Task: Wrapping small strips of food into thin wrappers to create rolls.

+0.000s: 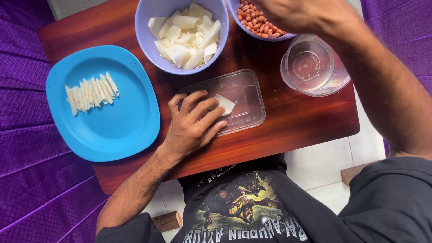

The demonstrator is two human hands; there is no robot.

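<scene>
A white triangular wrapper (225, 105) lay on an upturned clear lid (245, 96) mid-tabletop (292, 121), just beyond the left hand's (193, 123) spread fingertips, which pressed the lid flat. The right hand (292, 13) reached over the peanut bowl (256, 22), well apart; its grip could not be told.

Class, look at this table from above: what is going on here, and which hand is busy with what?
A person sits at a small wooden table. The left hand presses a pale wrapper piece flat on a clear plastic lid. The right hand reaches over a bowl of peanuts. A second bowl holds more wrapper pieces, and a blue plate carries a row of folded ones. A clear tub stands empty nearby.
</scene>
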